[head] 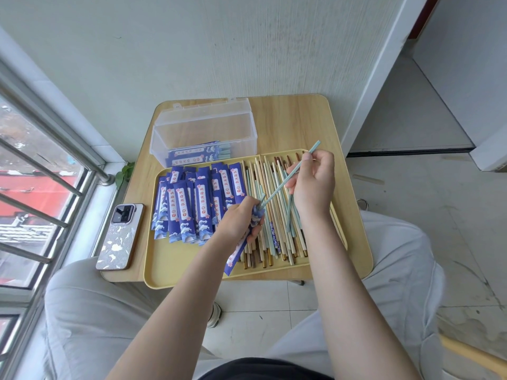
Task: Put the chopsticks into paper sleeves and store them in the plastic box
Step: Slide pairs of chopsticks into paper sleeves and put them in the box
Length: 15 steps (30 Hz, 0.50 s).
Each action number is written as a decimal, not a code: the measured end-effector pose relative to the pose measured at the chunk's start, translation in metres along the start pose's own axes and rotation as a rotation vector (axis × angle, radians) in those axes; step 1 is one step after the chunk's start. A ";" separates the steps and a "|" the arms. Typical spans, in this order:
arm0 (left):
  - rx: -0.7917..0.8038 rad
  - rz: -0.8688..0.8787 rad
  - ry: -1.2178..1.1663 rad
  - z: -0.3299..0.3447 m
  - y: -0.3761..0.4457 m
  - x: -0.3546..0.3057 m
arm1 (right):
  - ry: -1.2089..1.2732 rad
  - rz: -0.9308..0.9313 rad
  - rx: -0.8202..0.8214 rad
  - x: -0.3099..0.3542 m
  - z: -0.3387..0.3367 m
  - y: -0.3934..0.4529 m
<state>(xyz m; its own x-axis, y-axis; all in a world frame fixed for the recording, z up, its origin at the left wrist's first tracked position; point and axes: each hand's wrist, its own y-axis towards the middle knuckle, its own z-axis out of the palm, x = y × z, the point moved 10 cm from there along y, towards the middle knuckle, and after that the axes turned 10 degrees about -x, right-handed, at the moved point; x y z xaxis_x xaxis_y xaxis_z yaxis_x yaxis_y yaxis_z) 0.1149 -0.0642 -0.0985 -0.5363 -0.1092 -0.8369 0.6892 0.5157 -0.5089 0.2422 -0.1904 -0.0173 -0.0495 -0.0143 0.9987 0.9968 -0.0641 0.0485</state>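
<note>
The left hand (pixel 238 220) grips a blue paper sleeve (pixel 238 252) over the yellow tray (pixel 175 267). The right hand (pixel 312 185) pinches a pale-blue chopstick (pixel 279 187), its tip at the sleeve's mouth. The plastic box (pixel 204 130) stands behind, holding sleeved pairs.

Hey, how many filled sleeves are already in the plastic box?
2 show. Both filled sleeves lie flat on the floor of the plastic box, along its near wall, one just behind the other. More may be hidden beneath them.

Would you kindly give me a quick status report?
Left hand grips blue paper sleeve. Right hand feeds light-blue chopsticks into its mouth. Plastic box open, nothing in the way.
</note>
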 end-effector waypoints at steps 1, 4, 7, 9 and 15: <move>0.005 0.006 0.004 0.001 -0.001 -0.002 | -0.039 -0.008 0.021 -0.002 0.002 0.000; 0.015 0.029 0.006 0.005 -0.003 -0.008 | -0.197 0.002 0.122 -0.014 0.014 -0.005; -0.003 0.035 -0.011 0.004 -0.003 -0.012 | -0.279 -0.016 0.219 -0.023 0.025 -0.013; -0.026 0.034 -0.029 0.001 -0.002 -0.015 | -0.327 -0.055 0.288 -0.023 0.032 -0.017; -0.122 0.083 0.009 -0.018 0.005 -0.037 | -0.407 -0.126 0.378 -0.014 0.049 -0.025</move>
<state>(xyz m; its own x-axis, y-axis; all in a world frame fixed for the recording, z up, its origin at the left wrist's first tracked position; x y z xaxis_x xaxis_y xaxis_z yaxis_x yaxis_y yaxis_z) 0.1292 -0.0427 -0.0665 -0.4846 -0.0548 -0.8730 0.6675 0.6219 -0.4096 0.2214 -0.1402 -0.0312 -0.2159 0.3605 0.9074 0.9417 0.3226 0.0959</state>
